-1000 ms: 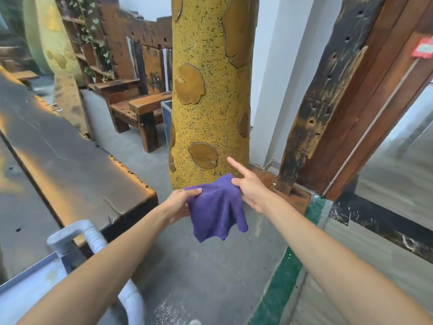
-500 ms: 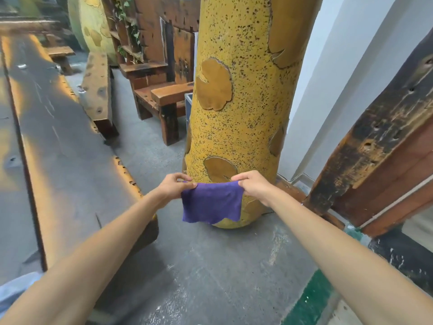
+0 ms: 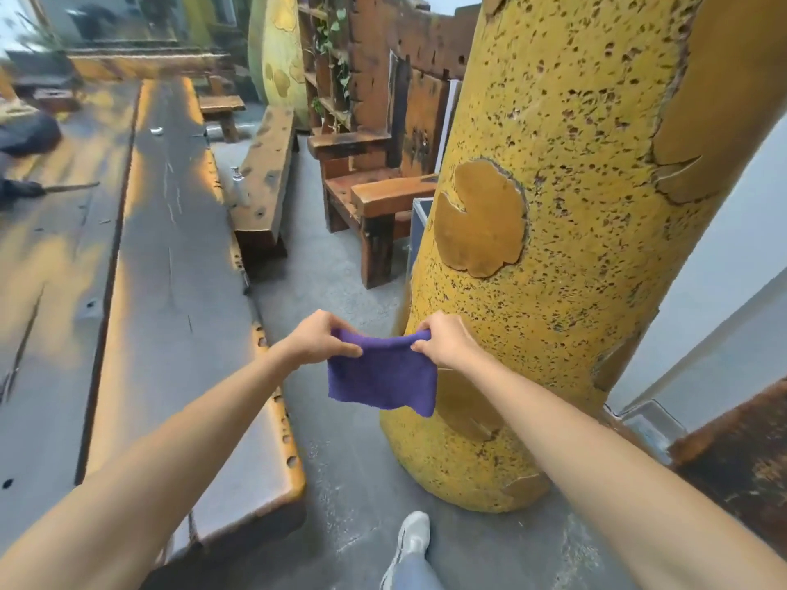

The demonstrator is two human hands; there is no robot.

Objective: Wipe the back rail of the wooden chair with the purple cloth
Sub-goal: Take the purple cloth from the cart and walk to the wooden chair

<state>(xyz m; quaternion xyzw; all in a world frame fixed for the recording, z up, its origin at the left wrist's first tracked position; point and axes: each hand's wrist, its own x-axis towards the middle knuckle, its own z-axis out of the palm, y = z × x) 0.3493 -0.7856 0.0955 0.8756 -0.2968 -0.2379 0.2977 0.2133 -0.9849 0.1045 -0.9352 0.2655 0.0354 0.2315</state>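
Underfoot I see a grey, speckled concrete floor (image 3: 340, 453). On my left runs a long, glossy slab table (image 3: 170, 291) with a rough, pitted edge. On my right stands a tall yellow column (image 3: 575, 249), coarse and pocked, with smooth ochre patches. Both hands are raised before it: my left hand (image 3: 317, 340) and right hand (image 3: 445, 340) each pinch a top corner of the fuzzy purple cloth (image 3: 383, 374), which hangs flat. The blocky wooden chair (image 3: 379, 181) stands well beyond, untouched.
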